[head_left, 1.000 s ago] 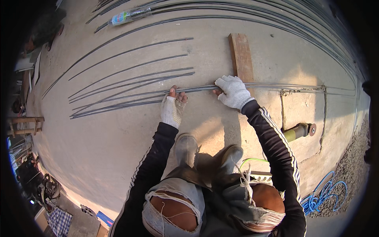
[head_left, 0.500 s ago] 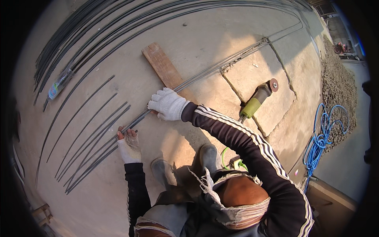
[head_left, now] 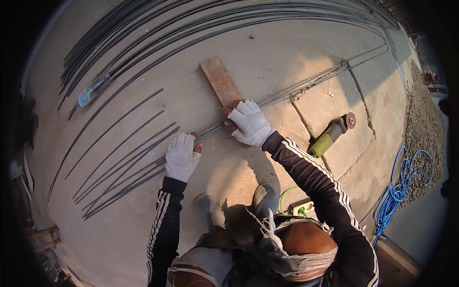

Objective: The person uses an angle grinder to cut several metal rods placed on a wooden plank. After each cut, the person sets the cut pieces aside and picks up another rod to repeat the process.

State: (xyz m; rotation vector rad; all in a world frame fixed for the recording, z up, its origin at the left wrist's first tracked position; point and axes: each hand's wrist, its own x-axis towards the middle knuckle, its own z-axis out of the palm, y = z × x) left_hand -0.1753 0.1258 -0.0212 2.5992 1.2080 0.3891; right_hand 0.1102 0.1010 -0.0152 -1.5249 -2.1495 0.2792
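The left grip point(head_left: 181, 155), in a white fingerless glove, is curled round a bunch of thin metal rods point(head_left: 210, 130), thumb on the side nearer the body. Just to its right, the right grip point(head_left: 249, 123), gloved the same way, is clasped about the same rods; I can't see all its fingers. The rods stretch between the two grips, running past the left one toward the body side and past the right one, away over the concrete floor point(head_left: 119, 244).

A wooden board point(head_left: 220, 79) reaches out beyond the right grip, which hides its near part. Left of the left grip, loose short rods point(head_left: 143, 126) fan out on the floor. On the body side of both grips I see two grey boots point(head_left: 266, 197) and a pale socket block point(head_left: 302, 208) with a green cord.

Out to the right of the right grip lies an angle grinder point(head_left: 331, 135), green at the handle, its reddish disc pointing away. Farther that way are a coiled blue hose or cable point(head_left: 393, 192) and grey gravel point(head_left: 424, 126). Well beyond the left grip lie a labelled piece of clear plastic point(head_left: 92, 92) and a thick bundle of long dark bars point(head_left: 103, 36).
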